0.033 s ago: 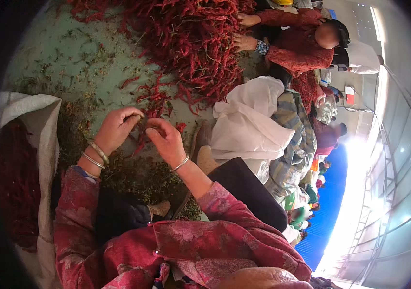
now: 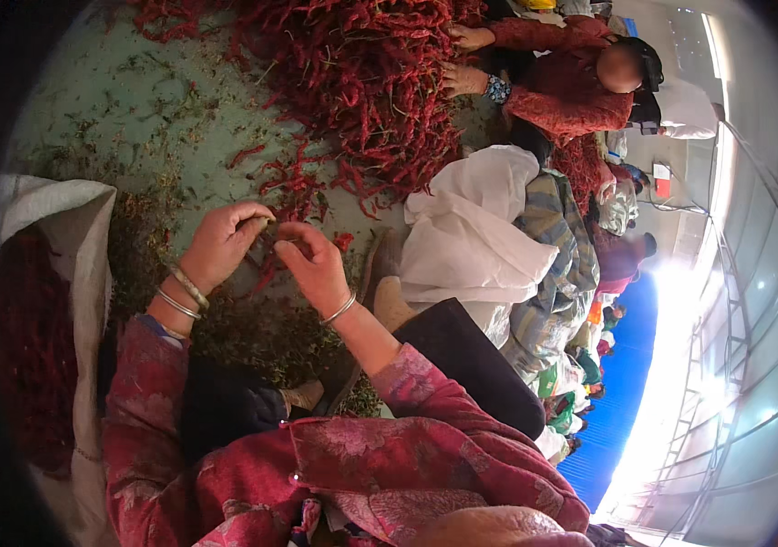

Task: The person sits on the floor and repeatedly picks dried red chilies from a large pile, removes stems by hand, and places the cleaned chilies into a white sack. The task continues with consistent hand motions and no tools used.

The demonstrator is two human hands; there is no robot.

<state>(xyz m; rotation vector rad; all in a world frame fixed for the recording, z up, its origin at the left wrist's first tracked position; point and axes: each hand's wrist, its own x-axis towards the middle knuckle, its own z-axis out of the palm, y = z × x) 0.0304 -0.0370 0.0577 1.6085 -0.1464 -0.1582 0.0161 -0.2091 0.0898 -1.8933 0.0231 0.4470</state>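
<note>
My left hand [image 2: 220,242] is closed in a pinch, thumb against forefinger, with a small brownish-green bit at the fingertips that is too small to name. Close beside it, my right hand [image 2: 316,269] is also pinched. A red chili pepper [image 2: 267,272] slants down from its fingertips, partly hidden by the fingers. The two hands almost touch, above a floor strewn with stems. Just beyond them lies a small cluster of red chili peppers [image 2: 293,187], spread out from a large heap of chilies [image 2: 370,100].
An open white woven sack [image 2: 88,264] holding dark red chilies stands at my left. White cloth sacking [image 2: 471,228] and a striped woven sack [image 2: 548,264] lie to the right. Past the heap, a co-worker [image 2: 562,82] rests both hands on the chilies. Stem debris [image 2: 252,337] covers the floor near my shoes.
</note>
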